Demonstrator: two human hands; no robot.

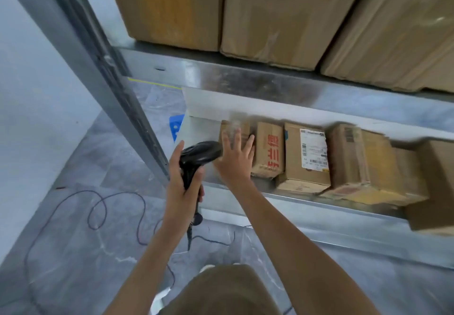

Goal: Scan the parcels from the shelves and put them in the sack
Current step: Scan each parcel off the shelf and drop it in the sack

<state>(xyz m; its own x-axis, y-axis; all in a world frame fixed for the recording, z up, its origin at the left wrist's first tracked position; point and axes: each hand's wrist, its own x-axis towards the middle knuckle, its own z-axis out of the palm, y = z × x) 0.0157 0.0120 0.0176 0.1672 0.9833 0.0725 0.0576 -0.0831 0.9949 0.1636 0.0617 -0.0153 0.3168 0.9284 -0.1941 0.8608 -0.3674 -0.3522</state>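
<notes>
Meanwhile, our left hand point(183, 182) gripped the barcode scanner point(196, 160) | right hand point(233, 160) lay spread, fingers straight, on the leftmost parcel point(234, 128) on the lower shelf point(282, 199) | risk: flat palm might push it into the red-printed box point(269, 150); sack unseen.

A parcel storeroom or small warehouse. Grey galvanised steel shelving point(245, 76) on a slotted metal upright point(103, 69). Large brown cardboard cartons wrapped in clear film point(282, 15) side by side on the upper shelf. Below, a row of small brown cardboard parcels point(307, 157), one with a white printed shipping label with barcodes point(314, 150), another with red lettering. Black handheld barcode scanner point(196, 157) with a thin dark cable point(98, 206) trailing across a grey marbled floor point(73, 253). Plain white wall point(29, 93) to the left.
</notes>
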